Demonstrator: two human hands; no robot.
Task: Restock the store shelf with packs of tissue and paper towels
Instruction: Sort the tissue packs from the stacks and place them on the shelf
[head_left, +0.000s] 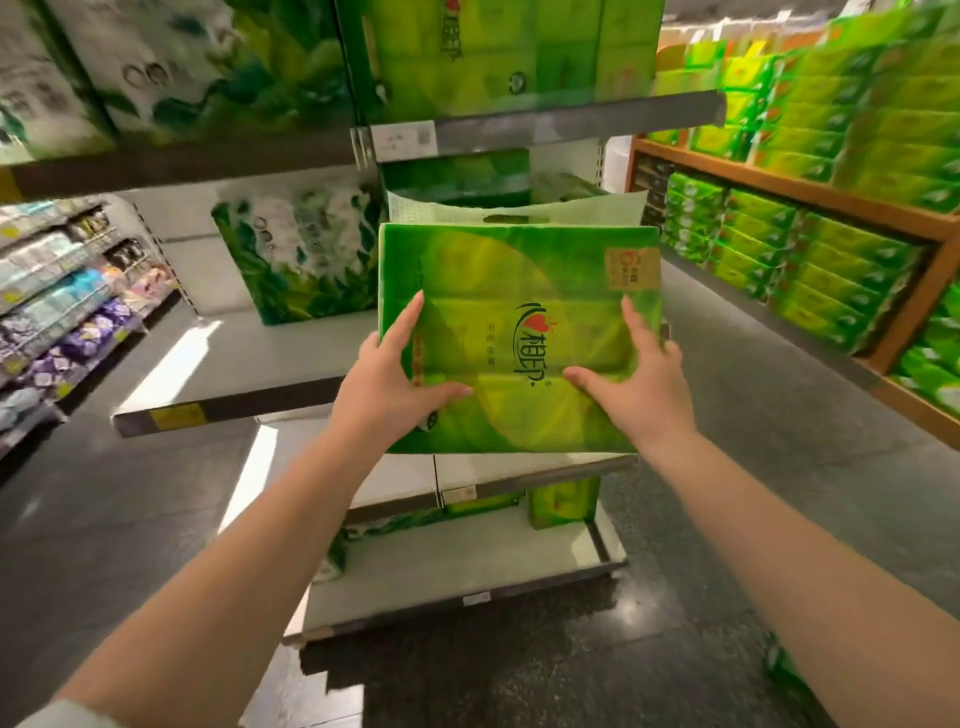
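Note:
I hold a large green tissue pack (519, 291) with red lettering upright in front of the middle shelf (228, 400), its white carry handle at the top. My left hand (395, 374) grips its lower left edge, thumb across the front. My right hand (634, 379) grips the lower right edge the same way. Behind the pack on the same shelf stands another green pack (457, 174). A white and green paper towel pack (296, 254) stands to its left.
The upper shelf (545, 124) carries more green packs and white-green packs. A lower shelf (467, 561) holds a few green packs. Stacked green packs fill wooden racks (810, 208) on the right. Mixed goods line shelves (62, 312) at the far left. Dark floor lies around.

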